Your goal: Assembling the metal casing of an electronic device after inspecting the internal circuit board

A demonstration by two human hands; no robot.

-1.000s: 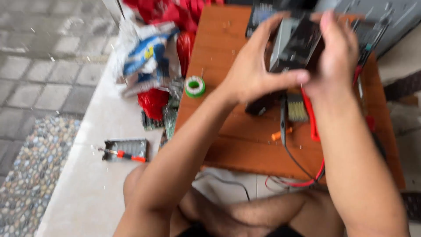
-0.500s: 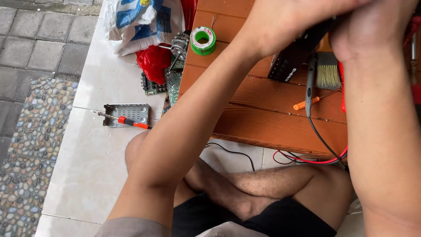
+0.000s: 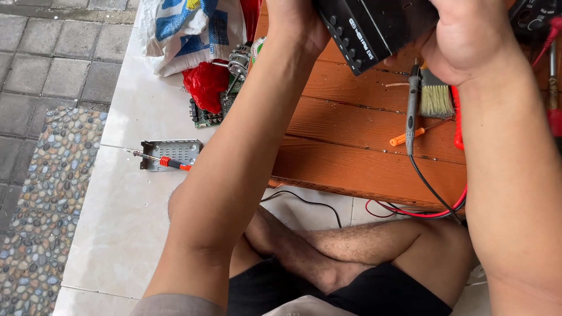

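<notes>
Black box held up in both hands over table

Black box (image 3: 374, 26), a device with a row of small knobs along one edge, sits at the top of the view, tilted, above the far part of the orange wooden table (image 3: 363, 146). Left hand (image 3: 295, 17) grips its left end, mostly cut off by the frame edge, fingers not visible, so cannot tell how far it is closed. Right hand (image 3: 468, 35) is wrapped around the right end, fingers curled shut on the box.

On the table under the right hand: brush (image 3: 436, 96) with pale bristles, grey probe (image 3: 411, 111) lying upright in the view with a black lead running off the near edge, small orange screwdriver (image 3: 401, 139) touching the probe. Red wire (image 3: 410, 212) loops below the table edge beside the black lead.

Left of the table, on white floor tiles (image 3: 129, 199): grey metal plate (image 3: 172, 153) with a red-handled screwdriver (image 3: 161, 160) lying across it, green circuit board (image 3: 208, 114), red bag (image 3: 205, 85), white and blue sack (image 3: 193, 29). Cobbled strip (image 3: 35, 193) further left. Person sits cross-legged, black shorts (image 3: 351, 292).
</notes>
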